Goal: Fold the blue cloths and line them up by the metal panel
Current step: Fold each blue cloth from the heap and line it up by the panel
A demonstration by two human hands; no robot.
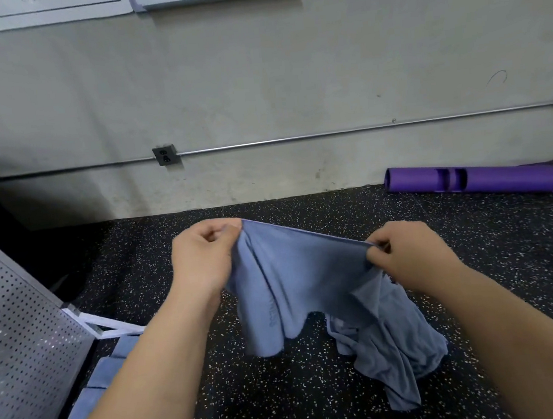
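A blue cloth [286,286] hangs stretched between my two hands above the speckled black floor. My left hand [205,253] pinches its upper left corner and my right hand [407,254] pinches the upper right edge. Below my right hand lies a crumpled heap of blue cloths [392,343] on the floor. Several folded blue cloths [105,371] lie in a row at the lower left, along the foot of the perforated metal panel [20,335]; my left forearm hides part of the row.
A purple tube [478,179] lies against the grey wall at the right. A white bracket [103,324] sits at the panel's base. A wall outlet [165,155] and a conduit pipe run along the wall.
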